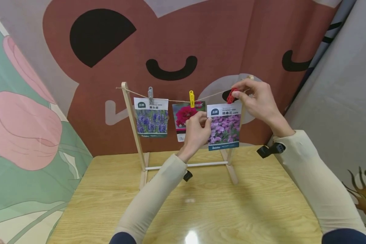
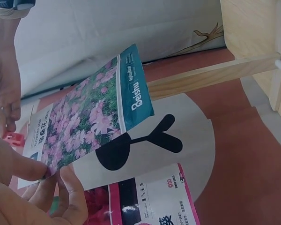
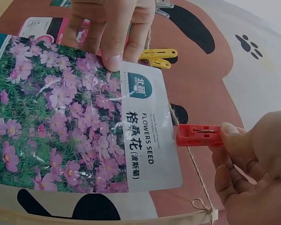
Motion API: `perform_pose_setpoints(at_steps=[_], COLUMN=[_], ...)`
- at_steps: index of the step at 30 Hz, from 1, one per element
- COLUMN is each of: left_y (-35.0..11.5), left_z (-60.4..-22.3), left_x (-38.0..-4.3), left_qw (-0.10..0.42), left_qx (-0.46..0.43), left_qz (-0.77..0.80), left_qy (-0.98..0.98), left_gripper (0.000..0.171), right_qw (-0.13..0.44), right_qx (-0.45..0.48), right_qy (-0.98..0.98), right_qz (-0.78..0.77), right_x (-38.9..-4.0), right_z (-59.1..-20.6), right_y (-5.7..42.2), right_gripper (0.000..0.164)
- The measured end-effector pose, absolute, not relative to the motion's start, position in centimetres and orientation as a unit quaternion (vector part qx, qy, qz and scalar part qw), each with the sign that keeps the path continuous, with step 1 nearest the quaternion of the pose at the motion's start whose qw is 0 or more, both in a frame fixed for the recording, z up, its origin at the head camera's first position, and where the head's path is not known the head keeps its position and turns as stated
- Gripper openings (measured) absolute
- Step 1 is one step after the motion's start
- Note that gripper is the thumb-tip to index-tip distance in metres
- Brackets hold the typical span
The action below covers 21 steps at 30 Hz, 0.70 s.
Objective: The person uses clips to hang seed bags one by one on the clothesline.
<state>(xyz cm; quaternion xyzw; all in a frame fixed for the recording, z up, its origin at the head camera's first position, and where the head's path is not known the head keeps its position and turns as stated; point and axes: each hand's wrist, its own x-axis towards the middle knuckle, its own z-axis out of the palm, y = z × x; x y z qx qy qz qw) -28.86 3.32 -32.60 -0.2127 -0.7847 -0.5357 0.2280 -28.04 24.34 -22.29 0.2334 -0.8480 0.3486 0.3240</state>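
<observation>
My left hand (image 1: 197, 132) pinches the left edge of a seed packet (image 1: 224, 130) printed with pink-purple flowers, thumb on its front. A red clothespin (image 3: 199, 135) sits between the thumb and fingers of my right hand (image 1: 257, 98). Its tip is right at the packet's white top edge, by the twine (image 3: 196, 168). Left of my hands, a gray clothespin (image 1: 150, 95) holds a lavender seed packet (image 1: 151, 118) on the twine. A yellow clothespin (image 1: 191, 98) holds a packet with a crimson flower (image 1: 183, 117), partly hidden behind my left hand.
The twine runs between the posts of a wooden frame (image 1: 131, 125) with a white crossbar (image 1: 208, 164) low down. This rack stands at the back of a wood-grain table (image 1: 183, 203). Close behind hangs a brown cartoon-printed cloth (image 1: 213, 44), with gray cloth (image 1: 332, 101) on the right.
</observation>
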Motion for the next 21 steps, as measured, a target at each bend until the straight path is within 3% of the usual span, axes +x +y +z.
perform_pose_setpoints(at_steps=[21], left_y=[3.8], left_z=[-31.4], left_x=[-29.0], left_qw=[0.24], left_qx=[-0.215], left_qz=[-0.548], left_qy=[-0.772], left_gripper=[0.021], right_qw=[0.344], right_qx=[0.233], right_qy=[-0.833], right_qz=[0.367], right_x=[-29.1], right_z=[-20.5], right_y=[24.0], right_gripper=[0.011])
